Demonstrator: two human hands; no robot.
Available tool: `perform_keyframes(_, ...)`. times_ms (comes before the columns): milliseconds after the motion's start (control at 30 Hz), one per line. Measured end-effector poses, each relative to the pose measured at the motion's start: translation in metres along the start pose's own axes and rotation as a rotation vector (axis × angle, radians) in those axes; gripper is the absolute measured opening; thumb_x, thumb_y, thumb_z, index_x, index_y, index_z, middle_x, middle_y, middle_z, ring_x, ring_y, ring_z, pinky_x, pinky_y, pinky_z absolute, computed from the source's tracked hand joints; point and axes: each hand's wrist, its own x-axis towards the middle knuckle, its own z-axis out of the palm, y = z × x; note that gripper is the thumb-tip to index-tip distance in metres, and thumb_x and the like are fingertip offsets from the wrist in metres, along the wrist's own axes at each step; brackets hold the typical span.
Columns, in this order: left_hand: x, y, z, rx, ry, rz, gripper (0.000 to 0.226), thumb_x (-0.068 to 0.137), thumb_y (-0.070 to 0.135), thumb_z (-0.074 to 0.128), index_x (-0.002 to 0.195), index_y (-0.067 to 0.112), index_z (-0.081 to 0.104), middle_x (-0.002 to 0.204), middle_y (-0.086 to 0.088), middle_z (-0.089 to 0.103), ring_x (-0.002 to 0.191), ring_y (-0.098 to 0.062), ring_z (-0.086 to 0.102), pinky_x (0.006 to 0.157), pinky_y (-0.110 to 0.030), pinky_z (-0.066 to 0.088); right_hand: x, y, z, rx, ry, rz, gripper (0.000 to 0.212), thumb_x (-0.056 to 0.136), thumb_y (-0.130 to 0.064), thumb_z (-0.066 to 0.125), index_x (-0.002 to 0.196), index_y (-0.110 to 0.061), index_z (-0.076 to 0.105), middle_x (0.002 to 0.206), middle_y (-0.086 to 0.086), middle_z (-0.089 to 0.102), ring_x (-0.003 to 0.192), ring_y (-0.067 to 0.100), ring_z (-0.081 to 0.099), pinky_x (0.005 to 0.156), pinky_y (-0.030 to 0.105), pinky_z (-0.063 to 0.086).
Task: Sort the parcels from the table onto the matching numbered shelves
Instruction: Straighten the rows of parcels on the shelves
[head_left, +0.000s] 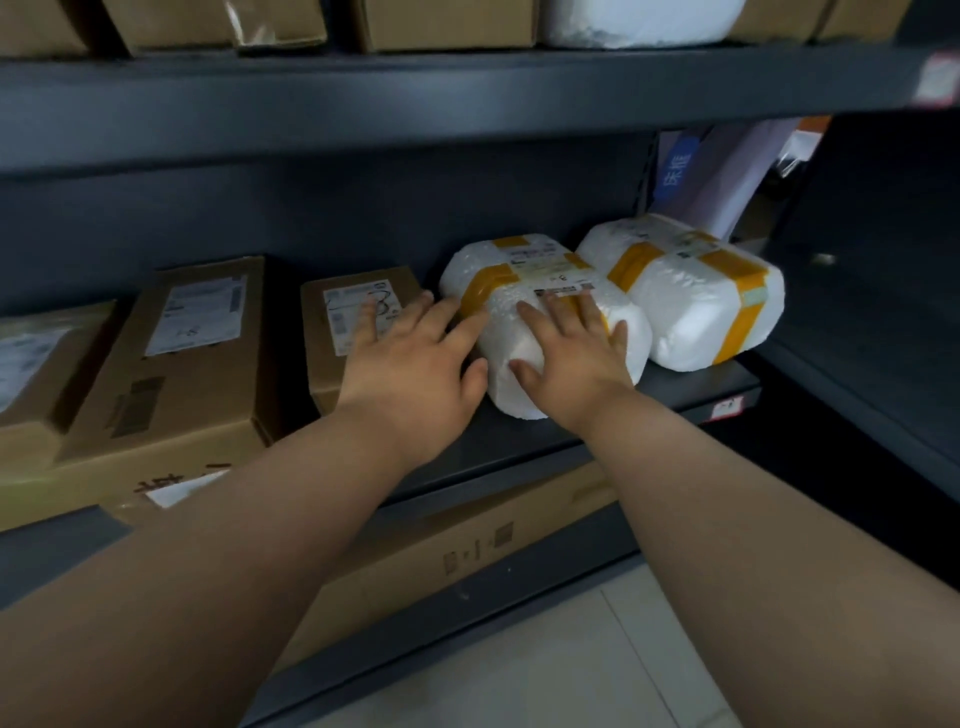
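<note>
The white parcel (524, 267), bubble-wrapped and banded with yellow tape, lay on the shelf (519, 447), its long axis running front to back. The right hand (571, 358) rested flat on its top, grip spread. The left hand (410, 358), grip also spread, lay at its left flank, forefinger on the tape. The right sat more squarely, so a push inward or a release seemed next. Just right of the parcel sat a second white parcel (696, 296). Just left sat a cardboard box (358, 312), its label pen-marked, perhaps "3". The parcel's own label was unreadable.
</note>
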Motion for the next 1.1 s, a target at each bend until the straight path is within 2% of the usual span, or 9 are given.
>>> perform_keyframes(133, 0.001, 0.002, -0.011, -0.023, -0.053, 0.04, 0.056, 0.1, 0.047, 0.018, 0.153, 0.033, 0.005, 0.161, 0.006, 0.007, 0.148, -0.015, 0.002, 0.118, -0.053, 0.0, -0.004, -0.005, -0.004, -0.023, -0.055, -0.014, 0.067, 0.098, -0.052, 0.036, 0.152, -0.037, -0.001, 0.162, -0.006, -0.003, 0.147, 0.028, -0.015, 0.113, 0.064, 0.003)
perform_keyframes(300, 0.003, 0.009, -0.026, -0.016, -0.096, 0.081, 0.057, 0.101, 0.046, 0.019, 0.153, 0.031, 0.002, 0.162, 0.003, 0.004, 0.149, -0.017, 0.0, 0.118, -0.052, 0.003, -0.021, -0.001, -0.025, -0.07, -0.062, 0.004, 0.068, 0.098, -0.057, 0.025, 0.151, -0.035, -0.011, 0.16, -0.01, -0.014, 0.145, 0.02, -0.023, 0.109, 0.066, -0.01)
perform_keyframes(400, 0.001, 0.016, -0.035, -0.041, -0.135, 0.081, 0.059, 0.101, 0.046, 0.02, 0.153, 0.03, -0.001, 0.162, 0.001, 0.003, 0.148, -0.019, 0.0, 0.119, -0.05, 0.004, -0.037, 0.008, -0.048, -0.088, -0.078, -0.001, 0.067, 0.098, -0.058, 0.023, 0.152, -0.033, -0.006, 0.161, -0.009, -0.012, 0.146, 0.019, -0.021, 0.113, 0.062, -0.01)
perform_keyframes(533, -0.006, 0.026, -0.045, -0.117, -0.241, 0.091, 0.06, 0.101, 0.046, 0.024, 0.153, 0.031, -0.002, 0.162, 0.001, 0.003, 0.148, -0.02, 0.001, 0.12, -0.042, 0.006, -0.065, 0.023, -0.083, -0.039, -0.129, -0.018, 0.066, 0.099, -0.054, 0.026, 0.152, -0.032, -0.006, 0.161, -0.007, -0.009, 0.147, 0.018, -0.015, 0.118, 0.048, -0.009)
perform_keyframes(733, -0.031, 0.044, -0.066, -0.218, -0.38, 0.077, 0.061, 0.101, 0.046, 0.025, 0.153, 0.031, -0.003, 0.162, 0.003, -0.001, 0.149, -0.018, -0.003, 0.12, -0.037, 0.007, -0.106, 0.047, -0.125, 0.002, -0.235, -0.059, 0.063, 0.101, -0.049, 0.028, 0.154, -0.026, 0.002, 0.162, -0.001, 0.0, 0.148, 0.018, -0.011, 0.118, 0.035, -0.008)
perform_keyframes(900, -0.036, 0.061, -0.083, -0.183, -0.401, 0.06, 0.061, 0.101, 0.048, 0.023, 0.153, 0.033, -0.006, 0.162, 0.004, -0.004, 0.149, -0.017, -0.005, 0.121, -0.038, 0.008, -0.115, 0.074, -0.142, 0.022, -0.279, -0.076, 0.062, 0.101, -0.046, 0.031, 0.154, -0.024, 0.006, 0.162, 0.0, 0.002, 0.148, 0.018, -0.01, 0.119, 0.034, -0.006)
perform_keyframes(1100, -0.013, 0.093, -0.076, -0.115, -0.442, -0.017, 0.062, 0.1, 0.049, 0.021, 0.152, 0.033, -0.01, 0.162, 0.005, -0.009, 0.148, -0.016, -0.008, 0.121, -0.039, 0.006, -0.077, 0.127, -0.133, 0.004, -0.306, -0.124, 0.064, 0.1, -0.048, 0.032, 0.154, -0.024, 0.007, 0.162, 0.001, 0.005, 0.148, 0.019, -0.008, 0.12, 0.036, -0.002)
